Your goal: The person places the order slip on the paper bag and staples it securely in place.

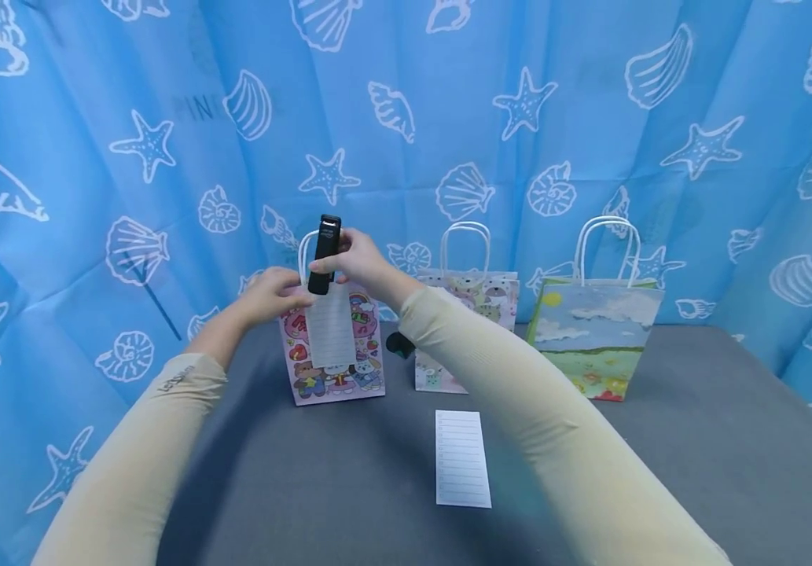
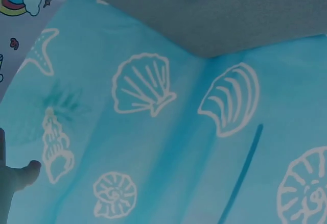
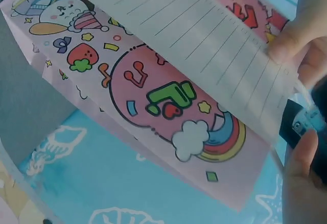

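On the left stands a pink cartoon gift bag (image 1: 294, 354) with white handles, and a lined paper slip (image 1: 331, 338) lies against its front. My left hand (image 1: 270, 297) pinches the slip to the bag's top edge; its thumb presses on the slip in the right wrist view. My right hand (image 1: 363, 261) holds a black stapler (image 1: 325, 255) upright at the top of the slip, its jaw end down by the bag's rim. In the left wrist view only part of my left hand (image 2: 18, 178) shows, at the left edge.
A second patterned bag (image 1: 430, 373), partly behind my right sleeve, and a landscape-print bag (image 1: 593, 322) stand to the right. Another lined slip (image 1: 462, 460) lies on the grey table (image 1: 335, 479). A blue shell-print curtain (image 1: 406, 173) hangs behind.
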`<state>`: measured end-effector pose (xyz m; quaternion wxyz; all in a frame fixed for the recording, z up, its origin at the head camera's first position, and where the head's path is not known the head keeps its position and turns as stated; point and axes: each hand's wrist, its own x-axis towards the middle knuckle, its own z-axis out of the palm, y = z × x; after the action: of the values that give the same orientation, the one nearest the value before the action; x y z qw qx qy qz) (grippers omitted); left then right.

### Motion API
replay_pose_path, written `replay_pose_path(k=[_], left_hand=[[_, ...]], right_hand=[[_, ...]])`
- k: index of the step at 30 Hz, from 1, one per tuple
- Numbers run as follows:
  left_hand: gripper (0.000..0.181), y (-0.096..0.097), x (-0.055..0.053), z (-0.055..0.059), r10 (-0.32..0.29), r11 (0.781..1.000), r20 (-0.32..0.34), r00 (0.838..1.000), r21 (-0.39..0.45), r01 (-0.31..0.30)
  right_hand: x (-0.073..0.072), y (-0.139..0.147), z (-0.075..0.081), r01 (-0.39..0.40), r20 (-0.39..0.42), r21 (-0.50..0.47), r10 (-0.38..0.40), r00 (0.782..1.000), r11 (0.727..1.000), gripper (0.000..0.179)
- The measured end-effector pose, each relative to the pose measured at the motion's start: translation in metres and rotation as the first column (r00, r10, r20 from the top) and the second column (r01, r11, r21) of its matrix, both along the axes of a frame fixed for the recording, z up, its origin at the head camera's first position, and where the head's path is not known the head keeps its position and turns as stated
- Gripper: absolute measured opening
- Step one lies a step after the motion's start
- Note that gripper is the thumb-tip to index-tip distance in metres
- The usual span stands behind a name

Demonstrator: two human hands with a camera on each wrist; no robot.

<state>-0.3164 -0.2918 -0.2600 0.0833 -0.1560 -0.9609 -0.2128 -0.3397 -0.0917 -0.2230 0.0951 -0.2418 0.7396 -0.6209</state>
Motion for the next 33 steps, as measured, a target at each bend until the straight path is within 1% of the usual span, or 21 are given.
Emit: replay_pose_path(k=[1, 4, 6, 9, 12, 14, 16, 20, 24, 29, 33], left_hand=[[0.039, 0.001, 0.0, 0.0, 0.017, 1.0, 0.003, 1.0, -0.015, -0.016], [0.043, 0.004, 0.001, 0.004, 0.042, 0.998, 0.019, 0.999, -0.037, -0.042], [0.04, 0.005, 0.002, 0.006, 0.043, 0.998, 0.029, 0.999, -0.043, -0.042], [0.035, 0.003, 0.003, 0.007, 0.053, 0.998, 0.036, 0.998, -0.036, -0.052], [0.036, -0.001, 0.006, 0.008, 0.07, 0.997, 0.039, 0.997, -0.009, -0.07], [0.038, -0.002, 0.007, 0.008, 0.084, 0.996, 0.046, 0.995, 0.016, -0.084], [0.041, -0.003, 0.01, 0.008, 0.094, 0.995, 0.043, 0.995, 0.024, -0.095], [0.047, -0.004, 0.016, 0.005, 0.117, 0.992, 0.007, 0.993, 0.034, -0.117], [0.05, -0.005, 0.025, 0.0, 0.134, 0.989, -0.036, 0.99, 0.073, -0.131], [0.052, -0.001, 0.037, -0.005, 0.129, 0.986, -0.097, 0.987, 0.121, -0.117], [0.051, 0.004, 0.046, -0.008, 0.139, 0.979, -0.161, 0.977, 0.169, -0.112]], right_hand=[[0.001, 0.002, 0.0, 0.015, 0.01, -0.027, -0.015, 1.0, 1.0, 0.054], [0.004, 0.011, 0.002, 0.064, 0.03, -0.098, -0.061, 0.998, 0.993, 0.052], [0.006, 0.018, 0.003, 0.1, 0.047, -0.133, -0.095, 0.994, 0.986, 0.05], [0.011, 0.028, 0.005, 0.155, 0.094, -0.185, -0.139, 0.986, 0.97, 0.047], [0.016, 0.038, 0.008, 0.181, 0.155, -0.28, -0.142, 0.978, 0.943, 0.044], [0.019, 0.045, 0.009, 0.189, 0.188, -0.348, -0.129, 0.974, 0.918, 0.042], [0.023, 0.053, 0.011, 0.188, 0.211, -0.404, -0.109, 0.971, 0.895, 0.041], [0.031, 0.068, 0.012, 0.205, 0.235, -0.449, -0.106, 0.966, 0.87, 0.041], [0.038, 0.084, 0.011, 0.228, 0.25, -0.454, -0.123, 0.961, 0.861, 0.043], [0.044, 0.104, 0.008, 0.266, 0.263, -0.45, -0.158, 0.952, 0.852, 0.042], [0.046, 0.118, 0.008, 0.293, 0.282, -0.458, -0.176, 0.943, 0.839, 0.041]])
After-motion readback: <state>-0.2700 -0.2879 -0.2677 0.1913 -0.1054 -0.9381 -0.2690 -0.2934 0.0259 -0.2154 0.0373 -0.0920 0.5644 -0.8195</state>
